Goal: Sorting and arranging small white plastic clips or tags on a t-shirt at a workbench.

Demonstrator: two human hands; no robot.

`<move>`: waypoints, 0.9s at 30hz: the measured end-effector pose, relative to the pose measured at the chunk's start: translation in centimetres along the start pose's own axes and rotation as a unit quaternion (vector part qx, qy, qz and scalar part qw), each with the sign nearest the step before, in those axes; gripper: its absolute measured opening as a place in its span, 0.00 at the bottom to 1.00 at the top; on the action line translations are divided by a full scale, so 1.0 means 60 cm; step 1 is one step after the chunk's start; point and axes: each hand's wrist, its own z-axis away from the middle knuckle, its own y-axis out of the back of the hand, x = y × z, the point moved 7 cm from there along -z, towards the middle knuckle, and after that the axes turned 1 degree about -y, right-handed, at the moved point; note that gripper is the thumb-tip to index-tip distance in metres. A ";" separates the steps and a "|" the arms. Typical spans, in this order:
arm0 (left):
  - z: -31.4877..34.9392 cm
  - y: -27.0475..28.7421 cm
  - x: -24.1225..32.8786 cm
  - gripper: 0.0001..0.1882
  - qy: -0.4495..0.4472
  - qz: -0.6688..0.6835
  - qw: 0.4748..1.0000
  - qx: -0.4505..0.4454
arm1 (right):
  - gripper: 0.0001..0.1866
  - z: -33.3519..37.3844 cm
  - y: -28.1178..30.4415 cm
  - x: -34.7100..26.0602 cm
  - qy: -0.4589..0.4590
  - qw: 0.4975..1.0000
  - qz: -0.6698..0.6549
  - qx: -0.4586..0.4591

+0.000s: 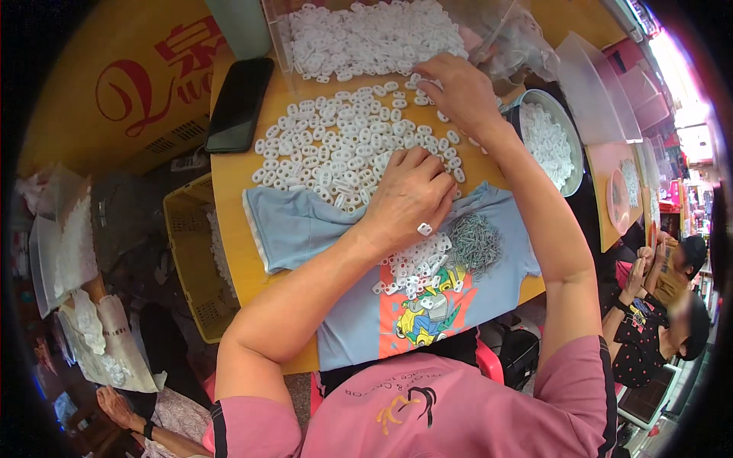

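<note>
My left hand (412,191) is closed, its fingers curled down at the near edge of a spread of small white two-holed plastic pieces (336,141); what they hold is hidden. One loose white piece (424,228) shows just below its heel. Farther off, my right hand (462,91) has thumb and forefinger bent around a white piece (414,79) near the clear bin. On a grey-blue printed shirt (347,305) spread before me lie a heap of white pieces (412,267) and a heap of small grey metal screws or pins (475,243).
A clear bin (374,38) full of white pieces stands at the back. A black phone (240,105) lies at left, beside a grey-green cylinder (238,27). At right is a metal bowl (578,153) of white pieces. A yellow crate (187,267) stands below left. Other people sit on both sides.
</note>
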 end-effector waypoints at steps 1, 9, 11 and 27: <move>0.000 0.000 -0.001 0.05 0.001 -0.001 1.000 0.000 | 0.12 -0.005 -0.006 -0.003 0.013 0.999 0.027 -0.015; 0.000 -0.001 -0.001 0.06 0.001 -0.003 1.000 0.002 | 0.10 -0.003 -0.024 -0.007 0.011 0.999 0.020 -0.024; -0.001 -0.001 -0.001 0.06 0.002 -0.002 1.000 0.002 | 0.09 0.000 -0.019 -0.008 0.018 1.000 -0.006 -0.002; -0.001 0.002 -0.001 0.05 0.000 0.000 1.000 0.002 | 0.08 -0.004 -0.026 -0.039 0.042 0.997 0.022 -0.056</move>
